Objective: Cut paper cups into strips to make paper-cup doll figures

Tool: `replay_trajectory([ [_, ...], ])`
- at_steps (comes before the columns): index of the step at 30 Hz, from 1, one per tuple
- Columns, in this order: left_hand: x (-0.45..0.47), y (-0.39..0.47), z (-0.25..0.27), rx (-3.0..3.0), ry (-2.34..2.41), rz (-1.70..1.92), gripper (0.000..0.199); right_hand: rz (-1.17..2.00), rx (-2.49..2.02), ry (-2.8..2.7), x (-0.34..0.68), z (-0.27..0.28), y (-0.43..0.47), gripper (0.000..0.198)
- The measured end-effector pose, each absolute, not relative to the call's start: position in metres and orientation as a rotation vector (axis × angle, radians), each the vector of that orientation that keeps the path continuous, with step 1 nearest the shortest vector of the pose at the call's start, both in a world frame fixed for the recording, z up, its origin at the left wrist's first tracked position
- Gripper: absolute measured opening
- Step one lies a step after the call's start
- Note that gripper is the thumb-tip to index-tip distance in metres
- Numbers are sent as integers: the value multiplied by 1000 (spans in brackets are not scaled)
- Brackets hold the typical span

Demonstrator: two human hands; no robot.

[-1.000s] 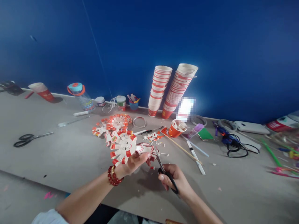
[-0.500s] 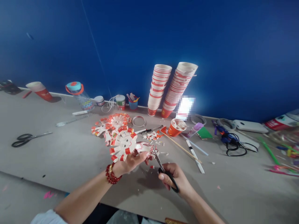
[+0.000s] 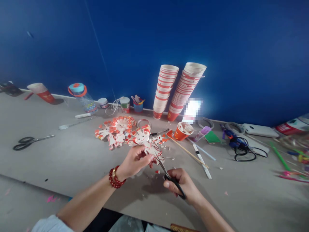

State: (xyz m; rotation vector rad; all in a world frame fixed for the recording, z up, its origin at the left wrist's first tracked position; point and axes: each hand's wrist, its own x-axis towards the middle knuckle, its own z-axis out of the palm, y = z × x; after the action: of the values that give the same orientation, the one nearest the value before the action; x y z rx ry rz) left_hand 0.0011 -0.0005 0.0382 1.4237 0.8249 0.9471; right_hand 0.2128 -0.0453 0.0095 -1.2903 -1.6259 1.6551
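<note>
Your left hand (image 3: 133,162) pinched the paper doll (image 3: 149,147); right hand (image 3: 186,185) gripped scissors (image 3: 163,167).
Short snips, turning the doll, seemed best.

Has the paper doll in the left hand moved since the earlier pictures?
Yes. The paper doll has turned: its head swung up and to the right in the view, nearer the orange paper cup, which stayed in place.

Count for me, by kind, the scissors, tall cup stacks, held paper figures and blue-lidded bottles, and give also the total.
Scissors: 2
Paper figure in left hand: 1
Tall cup stacks: 2
Blue-lidded bottle: 1
Total: 6
</note>
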Motion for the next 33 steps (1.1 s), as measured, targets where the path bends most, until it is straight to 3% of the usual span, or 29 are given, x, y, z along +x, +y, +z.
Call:
replay_trajectory([
  [33, 2, -1, 40, 1339, 800, 992, 19, 1614, -1326, -1654, 212, 8, -46, 63],
])
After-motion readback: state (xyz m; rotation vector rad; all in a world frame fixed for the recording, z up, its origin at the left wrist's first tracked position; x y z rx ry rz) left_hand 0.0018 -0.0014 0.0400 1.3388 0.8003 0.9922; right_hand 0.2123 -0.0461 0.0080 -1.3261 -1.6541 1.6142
